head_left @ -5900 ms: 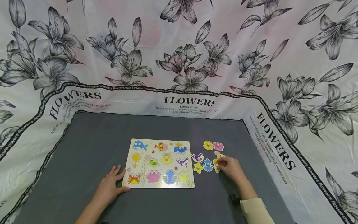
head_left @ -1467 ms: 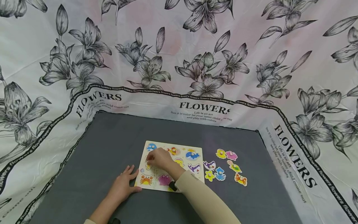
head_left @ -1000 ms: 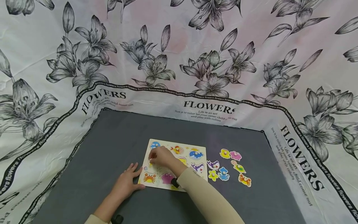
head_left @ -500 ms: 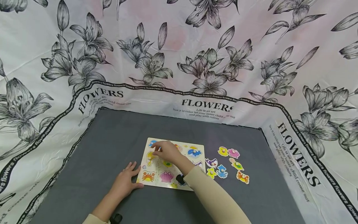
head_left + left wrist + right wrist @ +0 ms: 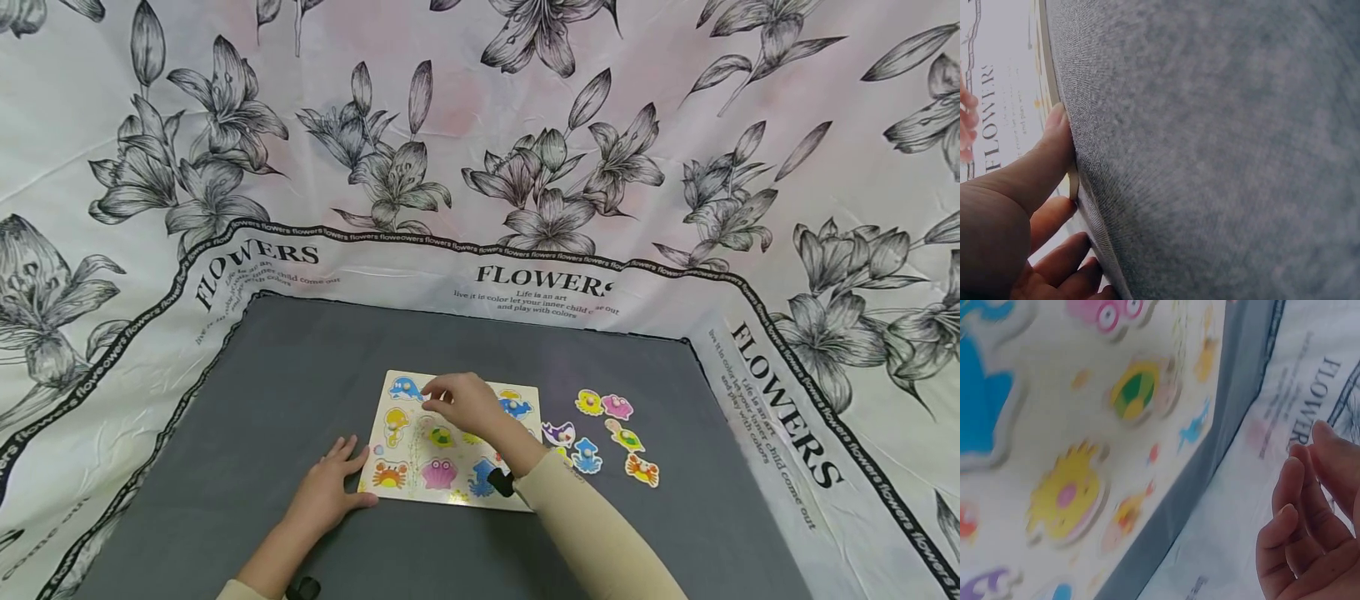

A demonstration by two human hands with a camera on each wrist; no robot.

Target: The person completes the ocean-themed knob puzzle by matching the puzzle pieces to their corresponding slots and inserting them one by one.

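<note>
In the head view a pale peg puzzle board [image 5: 462,467] printed with sea animals lies on the grey table. My left hand [image 5: 324,487] rests at its near left corner, thumb along the front edge and fingers by the left side; the left wrist view shows the thumb [image 5: 1050,147] against the board's edge. Above the upper part of the board hovers my right hand [image 5: 467,406], fingers loosely bent with nothing between them. Just left of it, a yellow seahorse piece [image 5: 395,425] sits in the board, below a blue whale piece [image 5: 406,388]. The right hand hides the red fish.
Right of the board lie several loose pieces: yellow round one [image 5: 589,402], pink one [image 5: 617,407], turtle [image 5: 624,435], orange crab [image 5: 642,470], blue squid [image 5: 587,456] and purple whale [image 5: 558,432]. A yellow star is mostly behind the right sleeve [image 5: 600,521]. Flower-printed cloth [image 5: 420,275] surrounds the table.
My right hand took a yellow piece from the loose group and carried it to the board's left part. It has since let go of the seahorse and moved up and right. Left hand stays.
</note>
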